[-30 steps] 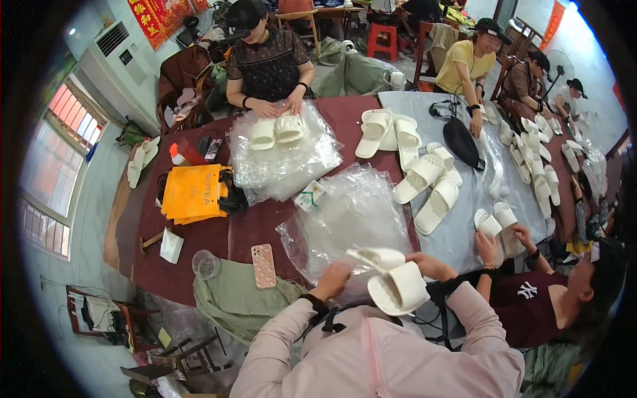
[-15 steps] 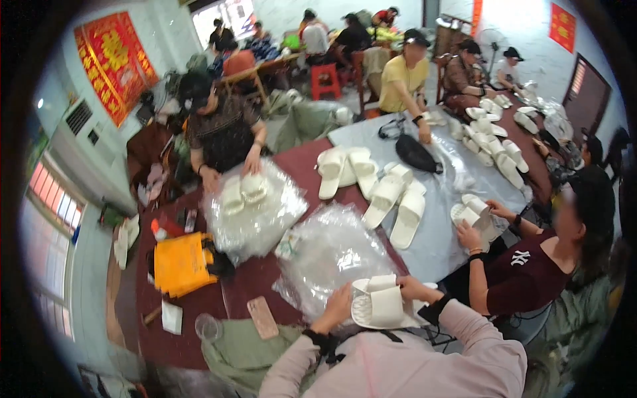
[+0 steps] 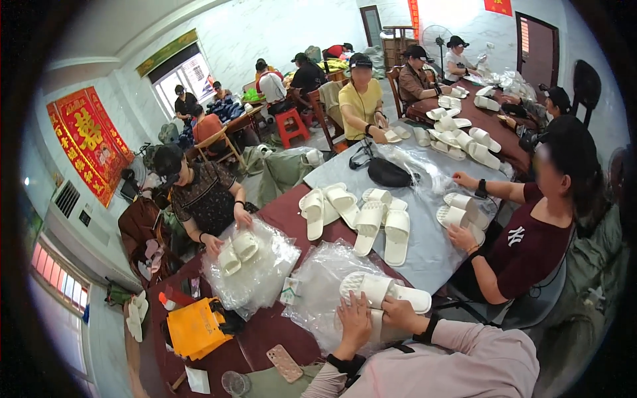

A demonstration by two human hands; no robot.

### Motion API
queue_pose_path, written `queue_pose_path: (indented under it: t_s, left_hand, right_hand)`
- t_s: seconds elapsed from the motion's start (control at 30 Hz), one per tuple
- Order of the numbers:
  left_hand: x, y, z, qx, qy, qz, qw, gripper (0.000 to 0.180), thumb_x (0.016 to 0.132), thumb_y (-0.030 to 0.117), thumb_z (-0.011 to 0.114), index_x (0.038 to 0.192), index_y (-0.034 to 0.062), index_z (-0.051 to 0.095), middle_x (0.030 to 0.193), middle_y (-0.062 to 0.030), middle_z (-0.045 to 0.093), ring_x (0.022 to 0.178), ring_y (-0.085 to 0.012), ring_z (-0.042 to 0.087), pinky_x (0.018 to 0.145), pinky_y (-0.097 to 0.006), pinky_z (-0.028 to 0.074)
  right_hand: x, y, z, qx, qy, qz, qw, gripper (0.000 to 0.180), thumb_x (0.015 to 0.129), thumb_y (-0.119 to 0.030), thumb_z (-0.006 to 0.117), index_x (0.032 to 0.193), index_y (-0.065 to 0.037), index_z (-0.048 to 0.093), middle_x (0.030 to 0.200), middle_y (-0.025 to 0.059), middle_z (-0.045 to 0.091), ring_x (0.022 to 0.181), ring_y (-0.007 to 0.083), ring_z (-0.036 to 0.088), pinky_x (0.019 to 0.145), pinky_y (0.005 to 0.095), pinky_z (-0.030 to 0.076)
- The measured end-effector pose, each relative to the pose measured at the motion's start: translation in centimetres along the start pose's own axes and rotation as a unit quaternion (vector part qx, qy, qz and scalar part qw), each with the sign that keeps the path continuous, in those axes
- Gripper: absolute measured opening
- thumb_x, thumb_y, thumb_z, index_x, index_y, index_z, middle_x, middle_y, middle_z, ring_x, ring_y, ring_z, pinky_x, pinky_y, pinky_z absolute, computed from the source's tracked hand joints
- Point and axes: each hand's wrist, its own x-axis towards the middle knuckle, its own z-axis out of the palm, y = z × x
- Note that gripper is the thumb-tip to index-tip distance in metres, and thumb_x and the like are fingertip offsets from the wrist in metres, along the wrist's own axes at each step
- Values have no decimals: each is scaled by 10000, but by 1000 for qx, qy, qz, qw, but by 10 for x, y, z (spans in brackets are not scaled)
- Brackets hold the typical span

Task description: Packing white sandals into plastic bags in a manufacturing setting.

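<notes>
A pair of cream-white moulded foam slippers lies stacked on a heap of clear crinkled plastic bags at the near edge of the dark red table, directly ahead of both hands; its long axis runs left to right, tipped slightly down toward the right; the left hand lies flat with fingers spread on the near-left part, by the ribbed-sole end; the right hand closes over the near side toward the middle and sits nearer the right end; whether its fingers pinch underneath I cannot tell; a pink patterned phone rests well to the left.
</notes>
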Motion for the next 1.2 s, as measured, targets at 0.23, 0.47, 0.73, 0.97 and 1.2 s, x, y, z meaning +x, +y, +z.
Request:
queue_pose_path:
  t_s: [0.23,0.47,0.73,0.97,1.2]
  left_hand:
    - [6,-2,-16,-95,75,78,990,524,878,191,430,1369,65,300,1393,-200,293,1266,-455,242,1009,-593,150]
    - [19,14,-28,11,-8,196,981,530,860,186,456,1359,66,328,1396,-127,334,1300,-391,239,1022,-616,50]
    - [1,11,-31,125,70,-8,990,576,846,209,474,1379,80,299,1444,-200,191,1319,-459,97,995,-655,12]
    - [1,-12,-36,-154,276,-142,938,666,878,127,477,1403,-1,87,1413,-294,168,1274,-460,226,1031,-433,239]
    - [-17,-31,-11,-228,204,-194,932,690,834,-6,428,1418,43,62,1346,-273,331,1141,-388,444,900,-377,391]
  right_hand:
    - [6,-9,6,-22,43,-136,990,164,653,-127,596,782,-35,552,747,101,535,597,291,580,510,387,483]
    - [18,-2,42,60,115,12,992,191,680,-147,614,815,-18,573,782,181,568,627,357,565,538,420,453]
    - [48,-9,49,286,224,141,921,226,699,-43,534,906,17,601,794,176,588,678,352,570,611,381,462]
    - [75,-31,66,444,203,274,828,231,757,9,478,971,16,566,810,114,638,711,182,592,624,317,460]
    - [90,-53,66,559,241,436,662,88,815,0,459,857,-12,536,683,16,498,673,113,485,560,301,403]
